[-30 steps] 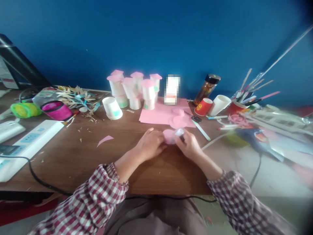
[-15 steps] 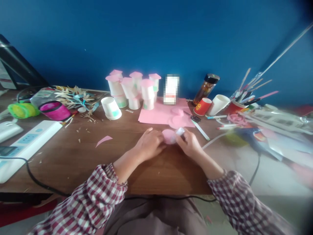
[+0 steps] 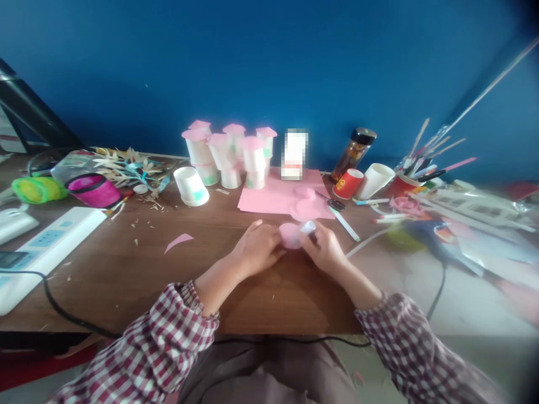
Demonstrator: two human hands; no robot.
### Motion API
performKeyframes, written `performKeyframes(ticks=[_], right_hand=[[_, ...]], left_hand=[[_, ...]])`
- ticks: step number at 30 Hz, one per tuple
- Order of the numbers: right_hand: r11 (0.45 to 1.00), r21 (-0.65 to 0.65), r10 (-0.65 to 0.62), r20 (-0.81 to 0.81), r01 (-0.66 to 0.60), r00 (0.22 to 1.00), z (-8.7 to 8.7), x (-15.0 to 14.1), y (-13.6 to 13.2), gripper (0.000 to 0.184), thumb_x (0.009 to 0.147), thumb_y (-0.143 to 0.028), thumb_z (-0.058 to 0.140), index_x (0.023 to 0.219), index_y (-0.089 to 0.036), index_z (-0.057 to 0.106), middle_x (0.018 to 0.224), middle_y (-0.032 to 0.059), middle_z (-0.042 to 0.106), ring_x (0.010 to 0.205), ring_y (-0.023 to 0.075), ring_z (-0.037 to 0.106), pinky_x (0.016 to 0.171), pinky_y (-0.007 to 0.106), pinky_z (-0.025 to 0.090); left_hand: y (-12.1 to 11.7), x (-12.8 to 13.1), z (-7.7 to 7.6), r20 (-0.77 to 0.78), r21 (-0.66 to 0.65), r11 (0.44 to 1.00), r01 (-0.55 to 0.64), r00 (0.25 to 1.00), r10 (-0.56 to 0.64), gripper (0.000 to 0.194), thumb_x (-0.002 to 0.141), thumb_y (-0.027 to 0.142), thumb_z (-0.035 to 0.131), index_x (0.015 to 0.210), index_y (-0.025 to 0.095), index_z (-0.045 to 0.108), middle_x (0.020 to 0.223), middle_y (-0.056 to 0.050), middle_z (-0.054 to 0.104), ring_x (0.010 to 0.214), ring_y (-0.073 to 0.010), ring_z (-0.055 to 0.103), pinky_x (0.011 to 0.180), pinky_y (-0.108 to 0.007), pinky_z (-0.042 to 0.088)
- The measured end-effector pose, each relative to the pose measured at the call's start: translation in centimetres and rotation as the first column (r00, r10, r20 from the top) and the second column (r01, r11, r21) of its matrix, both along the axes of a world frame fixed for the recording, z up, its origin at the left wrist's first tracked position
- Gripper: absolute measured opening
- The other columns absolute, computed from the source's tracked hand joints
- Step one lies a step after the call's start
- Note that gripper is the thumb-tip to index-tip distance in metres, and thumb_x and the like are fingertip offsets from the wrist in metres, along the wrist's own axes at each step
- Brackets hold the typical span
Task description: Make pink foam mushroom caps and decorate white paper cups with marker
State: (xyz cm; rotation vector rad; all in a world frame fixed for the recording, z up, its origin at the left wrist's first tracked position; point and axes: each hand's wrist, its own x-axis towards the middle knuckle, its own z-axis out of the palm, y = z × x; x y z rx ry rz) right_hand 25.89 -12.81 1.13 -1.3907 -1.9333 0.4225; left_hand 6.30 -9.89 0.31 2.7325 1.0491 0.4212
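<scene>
- Since the earlier frame, the small white object [image 3: 307, 227] has shifted slightly leftward with the right hand [image 3: 323, 245]; the left hand [image 3: 261, 245] looks unmoved.
- Between both hands, near the desk's [image 3: 236, 303] front edge, lies the pink disc [image 3: 288, 235].
- Left fingers sit close together, curved down at its left edge; whether they pinch it, I cannot tell.
- Right thumb and fingers pinch the small white object at the disc's right side.
- Just beyond are pink paper sheets [image 3: 269, 196], with pink cut-outs [image 3: 304, 210] and scissors [image 3: 337, 204] over their right part.
- Behind and to the left stand white cup stacks [image 3: 254, 160] with pink tops; nearer, a white cup [image 3: 191, 186] is upside down.
- Farther right are a red cup [image 3: 348, 184], a tilted white cup [image 3: 376, 180] and a dark-capped bottle [image 3: 354, 154].
- Leftward lie a pink scrap [image 3: 179, 242] and a power strip [image 3: 50, 247].
</scene>
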Motion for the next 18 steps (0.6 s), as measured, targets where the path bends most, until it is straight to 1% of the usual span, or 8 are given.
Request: performKeyframes(ticks=[3, 8, 10, 11, 13, 15, 17, 18], right_hand=[[1.000, 0.004, -0.013, -0.013, 0.013, 1.000, 0.1, 0.0, 0.0, 0.015, 0.086, -0.030, 0.047, 0.084, -0.018, 0.056, 0.072, 0.0024, 0.061, 0.062, 0.0138, 0.054, 0.062, 0.023, 0.041], [0.999, 0.047, 0.006, 0.133, -0.012, 0.991, -1.0, -0.2, 0.1, 0.016, 0.084, -0.032, 0.049, 0.079, -0.018, 0.055, 0.069, 0.0028, 0.059, 0.060, 0.0143, 0.052, 0.059, 0.024, 0.039], [0.999, 0.030, 0.027, 0.169, -0.033, 0.985, -1.1, -0.2, 0.2, 0.018, 0.084, -0.034, 0.050, 0.080, -0.017, 0.056, 0.069, 0.0028, 0.059, 0.059, 0.0143, 0.051, 0.058, 0.025, 0.039], [0.999, 0.005, 0.041, 0.152, -0.043, 0.988, -1.1, -0.2, 0.2, 0.018, 0.084, -0.034, 0.051, 0.079, -0.017, 0.056, 0.069, 0.0027, 0.059, 0.059, 0.0142, 0.051, 0.058, 0.025, 0.039], [0.996, -0.066, 0.061, 0.010, -0.060, 0.998, -0.9, 0.0, 0.3, 0.021, 0.084, -0.035, 0.051, 0.076, -0.017, 0.058, 0.068, 0.0024, 0.060, 0.059, 0.0138, 0.052, 0.058, 0.025, 0.040], [0.990, -0.127, 0.030, -0.252, -0.064, 0.967, -0.5, 0.4, 0.4, 0.023, 0.085, -0.037, 0.050, 0.077, -0.017, 0.058, 0.067, 0.0017, 0.061, 0.059, 0.0130, 0.053, 0.057, 0.024, 0.041], [0.985, -0.164, -0.046, -0.514, -0.046, 0.856, -0.1, 0.9, 0.7, 0.021, 0.084, -0.039, 0.054, 0.083, -0.018, 0.058, 0.066, 0.0004, 0.061, 0.058, 0.0123, 0.054, 0.055, 0.024, 0.041], [0.984, -0.174, -0.077, -0.607, -0.037, 0.791, 0.1, 1.2, 0.8, 0.022, 0.081, -0.040, 0.058, 0.086, -0.019, 0.057, 0.067, 0.0000, 0.061, 0.058, 0.0123, 0.054, 0.054, 0.024, 0.041]], left_hand=[[-0.1, 0.0, 0.1, 0.002, -0.004, 1.000, -0.005, 1.000, 0.005, 0.022, 0.084, 0.033, 0.052, 0.099, 0.022, 0.063, 0.102, -0.004, 0.065, 0.101, -0.0213, 0.055, 0.102, -0.047, 0.026], [-0.2, 0.0, 0.2, 0.026, -0.010, 1.000, 0.007, 1.000, -0.007, 0.020, 0.085, 0.032, 0.051, 0.096, 0.023, 0.064, 0.101, -0.003, 0.065, 0.100, -0.0203, 0.056, 0.102, -0.047, 0.027], [-0.2, 0.0, 0.2, 0.036, -0.008, 1.000, 0.008, 0.999, -0.008, 0.020, 0.085, 0.033, 0.051, 0.095, 0.023, 0.065, 0.100, -0.003, 0.065, 0.099, -0.0197, 0.057, 0.102, -0.047, 0.026], [-0.2, 0.0, 0.1, 0.035, -0.008, 1.000, 0.007, 0.999, -0.007, 0.019, 0.085, 0.033, 0.051, 0.095, 0.023, 0.065, 0.100, -0.003, 0.065, 0.099, -0.0197, 0.057, 0.102, -0.047, 0.026], [-0.1, 0.0, 0.1, 0.019, -0.007, 1.000, -0.001, 1.000, 0.001, 0.019, 0.084, 0.033, 0.052, 0.095, 0.023, 0.064, 0.099, -0.004, 0.065, 0.099, -0.0205, 0.056, 0.102, -0.048, 0.026], [-0.1, 0.0, 0.1, 0.000, -0.008, 1.000, -0.009, 1.000, 0.009, 0.021, 0.084, 0.032, 0.052, 0.097, 0.022, 0.064, 0.100, -0.004, 0.065, 0.101, -0.0214, 0.056, 0.102, -0.048, 0.026], [-0.1, 0.0, 0.0, -0.007, -0.007, 1.000, -0.005, 1.000, 0.005, 0.022, 0.084, 0.032, 0.051, 0.099, 0.022, 0.062, 0.099, -0.004, 0.065, 0.100, -0.0215, 0.055, 0.103, -0.048, 0.026], [-0.1, 0.0, 0.0, -0.005, -0.005, 1.000, -0.002, 1.000, 0.002, 0.022, 0.083, 0.032, 0.051, 0.099, 0.021, 0.062, 0.098, -0.004, 0.065, 0.099, -0.0214, 0.056, 0.103, -0.047, 0.027]])
